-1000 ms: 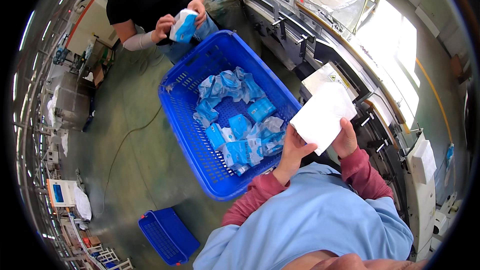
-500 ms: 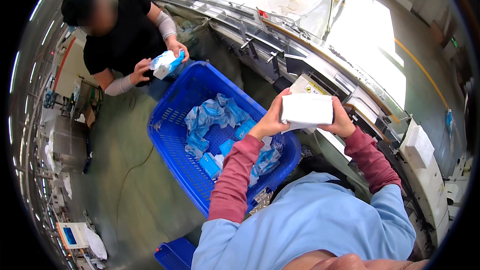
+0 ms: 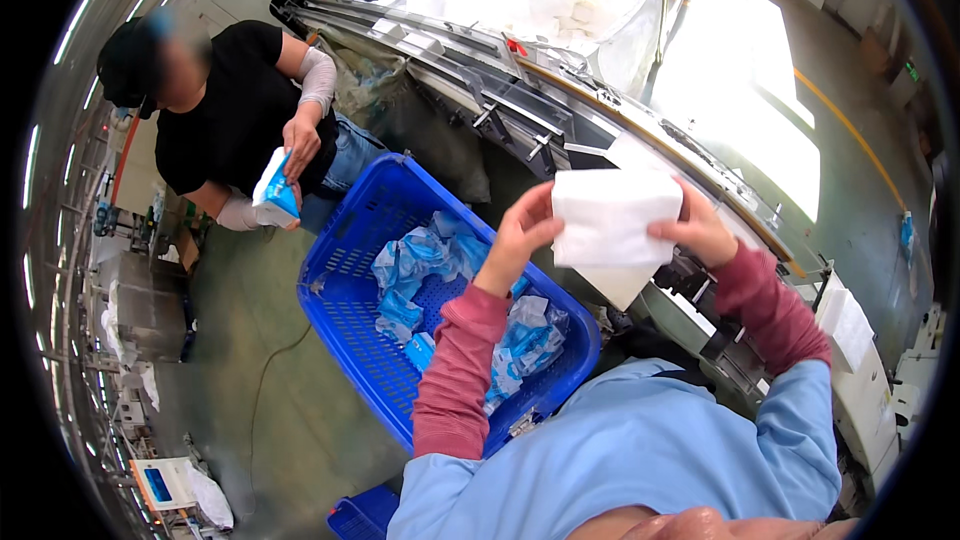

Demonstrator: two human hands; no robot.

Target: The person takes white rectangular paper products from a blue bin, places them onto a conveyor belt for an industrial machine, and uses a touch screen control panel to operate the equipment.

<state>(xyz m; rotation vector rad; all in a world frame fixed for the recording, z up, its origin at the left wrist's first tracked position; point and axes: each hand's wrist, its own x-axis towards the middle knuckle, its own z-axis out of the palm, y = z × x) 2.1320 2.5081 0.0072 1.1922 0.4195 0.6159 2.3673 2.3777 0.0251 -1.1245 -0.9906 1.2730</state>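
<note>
A thick stack of white folded tissues (image 3: pixel 612 220) is held up between my two hands, over the right end of the blue basket and the machine's edge. My left hand (image 3: pixel 522 232) grips its left side, thumb at the front edge. On the right side, my right hand (image 3: pixel 704 228) closes round it with the thumb on the front face. A pale pointed corner (image 3: pixel 618 285) shows below the stack; I cannot tell whether it is a tissue or part of the machine.
Crumpled blue-and-white wrappers (image 3: pixel 405 265) lie in the blue basket (image 3: pixel 345 340). Across it stands a co-worker (image 3: pixel 225 100) holding a blue-and-white tissue pack (image 3: pixel 277 190). A long conveyor machine (image 3: pixel 480 60) runs along the far right. More white tissues (image 3: pixel 846 328) rest at right.
The tissue stack has tilted so its broad face shows, and my hands have shifted slightly with it. The co-worker's pack has moved left and down, away from the basket.
</note>
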